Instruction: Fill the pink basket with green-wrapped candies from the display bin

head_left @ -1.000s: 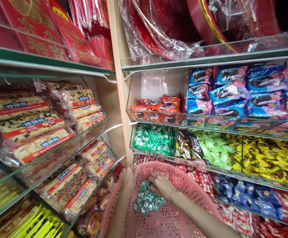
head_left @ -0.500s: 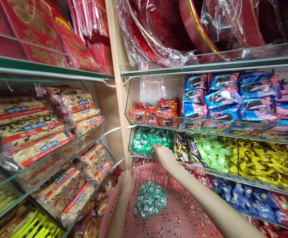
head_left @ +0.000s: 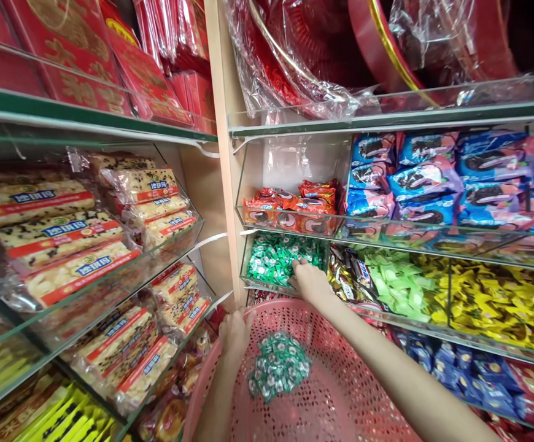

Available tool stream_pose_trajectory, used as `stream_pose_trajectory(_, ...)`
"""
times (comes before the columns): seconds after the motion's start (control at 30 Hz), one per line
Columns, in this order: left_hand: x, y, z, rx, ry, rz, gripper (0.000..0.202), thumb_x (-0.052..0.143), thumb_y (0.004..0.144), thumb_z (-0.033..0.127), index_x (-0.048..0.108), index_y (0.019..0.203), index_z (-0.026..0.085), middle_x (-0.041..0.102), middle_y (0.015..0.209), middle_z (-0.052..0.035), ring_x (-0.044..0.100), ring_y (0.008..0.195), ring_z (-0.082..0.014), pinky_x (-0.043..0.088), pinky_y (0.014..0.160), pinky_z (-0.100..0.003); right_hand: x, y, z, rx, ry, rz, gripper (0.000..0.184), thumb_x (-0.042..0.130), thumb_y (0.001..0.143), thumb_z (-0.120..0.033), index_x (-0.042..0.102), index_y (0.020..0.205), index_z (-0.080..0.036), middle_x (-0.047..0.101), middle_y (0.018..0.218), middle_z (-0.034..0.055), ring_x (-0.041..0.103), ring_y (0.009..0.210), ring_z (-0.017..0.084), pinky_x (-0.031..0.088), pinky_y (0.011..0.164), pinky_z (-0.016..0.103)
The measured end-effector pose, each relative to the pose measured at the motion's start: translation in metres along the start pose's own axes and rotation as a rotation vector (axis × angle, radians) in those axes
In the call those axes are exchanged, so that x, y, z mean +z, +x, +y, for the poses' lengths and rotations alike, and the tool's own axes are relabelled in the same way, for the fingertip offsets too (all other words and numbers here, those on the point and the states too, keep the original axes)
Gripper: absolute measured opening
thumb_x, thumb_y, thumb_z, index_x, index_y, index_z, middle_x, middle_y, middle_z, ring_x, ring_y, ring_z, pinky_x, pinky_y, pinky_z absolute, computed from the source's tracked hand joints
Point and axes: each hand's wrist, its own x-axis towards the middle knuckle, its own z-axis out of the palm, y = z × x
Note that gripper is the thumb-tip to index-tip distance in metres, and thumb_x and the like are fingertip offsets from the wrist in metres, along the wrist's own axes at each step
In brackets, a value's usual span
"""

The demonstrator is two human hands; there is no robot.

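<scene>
A pink perforated plastic basket (head_left: 354,393) tilts in front of me, with a heap of green-wrapped candies (head_left: 280,366) on its inside. My left hand (head_left: 234,334) is closed over the basket's left rim. Above the far rim, my right hand (head_left: 312,282) reaches into a clear shelf bin of the same green-wrapped candies (head_left: 271,256). Its fingers are curled on the candies at the bin's right side. The palm side faces away, so how many candies are in the fingers is hidden.
Right of that bin lie brown-wrapped candies (head_left: 344,270), pale green packets (head_left: 393,276) and yellow packets (head_left: 501,301). Blue cookie packs (head_left: 426,175) fill the shelf above. Wrapped snack bars (head_left: 71,233) sit on the left shelves. A wooden post (head_left: 225,153) divides both sides.
My right hand has shifted slightly right within the green candy bin, its fingers still bent down. The left hand keeps its hold on the rim. The view has shifted a little.
</scene>
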Motion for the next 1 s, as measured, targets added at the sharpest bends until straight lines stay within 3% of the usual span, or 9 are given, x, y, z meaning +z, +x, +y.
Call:
stream_pose_trajectory(0.13, 0.0, 0.0, 0.001, 0.013, 0.001, -0.003, 0.046, 0.03, 0.091, 0.044, 0.064, 0.11, 0.018, 0.07, 0.098, -0.0127, 0.063, 0.095, -0.0248, 0.042, 0.075, -0.029, 0.004, 0.0, 0.0, 0.008, 0.02, 0.023, 0.03, 0.046, 0.085, -0.019, 0.05, 0.115, -0.015, 0.054, 0.118, 0.0163, 0.065, 0.089, 0.023, 0.046, 0.063, 0.029)
stream_pose_trajectory(0.3, 0.003, 0.001, -0.001, 0.007, 0.003, -0.003, 0.047, 0.029, 0.091, 0.046, 0.064, 0.109, 0.02, 0.07, 0.097, -0.0127, 0.063, 0.095, -0.0245, 0.042, 0.074, -0.029, 0.01, -0.001, 0.003, 0.0, 0.076, 0.03, 0.021, 0.043, 0.088, -0.018, 0.052, 0.106, -0.018, 0.057, 0.111, 0.011, 0.063, 0.087, 0.02, 0.042, 0.063, 0.026)
stream_pose_trajectory(0.4, 0.004, 0.002, -0.001, 0.005, -0.004, -0.001, 0.047, 0.029, 0.091, 0.047, 0.064, 0.109, 0.021, 0.07, 0.098, -0.0119, 0.063, 0.095, -0.0243, 0.042, 0.074, -0.029, 0.008, -0.007, 0.005, -0.023, 0.158, 0.118, 0.015, 0.043, 0.09, -0.02, 0.053, 0.101, -0.018, 0.057, 0.105, 0.0092, 0.061, 0.08, 0.017, 0.04, 0.063, 0.025)
stream_pose_trajectory(0.53, 0.002, 0.001, 0.0, 0.003, 0.009, -0.017, 0.048, 0.029, 0.091, 0.048, 0.063, 0.111, 0.02, 0.069, 0.101, -0.0119, 0.062, 0.097, -0.0237, 0.042, 0.074, -0.028, 0.005, -0.026, -0.001, -0.215, 0.45, 0.326, 0.014, 0.044, 0.091, -0.025, 0.055, 0.095, -0.018, 0.058, 0.094, 0.0067, 0.057, 0.079, 0.016, 0.04, 0.067, 0.025)
stream_pose_trajectory(0.6, 0.0, 0.0, 0.001, -0.004, 0.025, -0.024, 0.048, 0.029, 0.091, 0.048, 0.062, 0.112, 0.02, 0.069, 0.1, -0.0122, 0.062, 0.097, -0.0242, 0.042, 0.074, -0.028, 0.015, -0.036, -0.008, -0.326, 0.634, 0.346, 0.013, 0.046, 0.091, -0.026, 0.057, 0.091, -0.019, 0.059, 0.089, 0.0047, 0.056, 0.079, 0.015, 0.04, 0.069, 0.024)
stream_pose_trajectory(0.73, -0.002, -0.001, 0.003, -0.01, 0.039, -0.01, 0.048, 0.03, 0.091, 0.048, 0.062, 0.113, 0.02, 0.069, 0.1, -0.0133, 0.063, 0.096, -0.0255, 0.042, 0.074, -0.03, 0.066, -0.047, -0.021, -0.323, 0.888, 0.164, 0.009, 0.055, 0.083, -0.025, 0.06, 0.08, -0.018, 0.059, 0.073, 0.0001, 0.053, 0.067, 0.013, 0.038, 0.061, 0.022)
stream_pose_trajectory(0.87, -0.003, -0.001, 0.005, 0.018, 0.036, 0.003, 0.048, 0.03, 0.091, 0.047, 0.063, 0.111, 0.02, 0.069, 0.099, -0.0131, 0.063, 0.096, -0.025, 0.042, 0.074, -0.03, 0.128, -0.043, -0.019, -0.153, 1.158, -0.188, 0.009, 0.06, 0.075, -0.026, 0.06, 0.075, -0.016, 0.054, 0.057, -0.0043, 0.051, 0.05, 0.01, 0.036, 0.049, 0.02)
stream_pose_trajectory(0.93, -0.003, -0.001, 0.007, 0.028, 0.045, 0.013, 0.048, 0.03, 0.091, 0.046, 0.063, 0.111, 0.019, 0.069, 0.099, -0.0132, 0.062, 0.096, -0.025, 0.042, 0.074, -0.03, 0.148, -0.042, -0.014, -0.06, 1.273, -0.293, 0.008, 0.058, 0.073, -0.024, 0.057, 0.076, -0.016, 0.053, 0.057, -0.0056, 0.05, 0.045, 0.009, 0.035, 0.045, 0.02)
stream_pose_trajectory(1.0, -0.004, -0.002, 0.009, 0.033, 0.052, 0.021, 0.048, 0.03, 0.091, 0.046, 0.063, 0.111, 0.019, 0.069, 0.099, -0.0133, 0.062, 0.095, -0.0252, 0.042, 0.074, -0.03, 0.159, -0.041, -0.011, 0.015, 1.33, -0.316, 0.007, 0.055, 0.071, -0.02, 0.055, 0.077, -0.017, 0.052, 0.058, -0.0067, 0.05, 0.043, 0.008, 0.033, 0.043, 0.019)
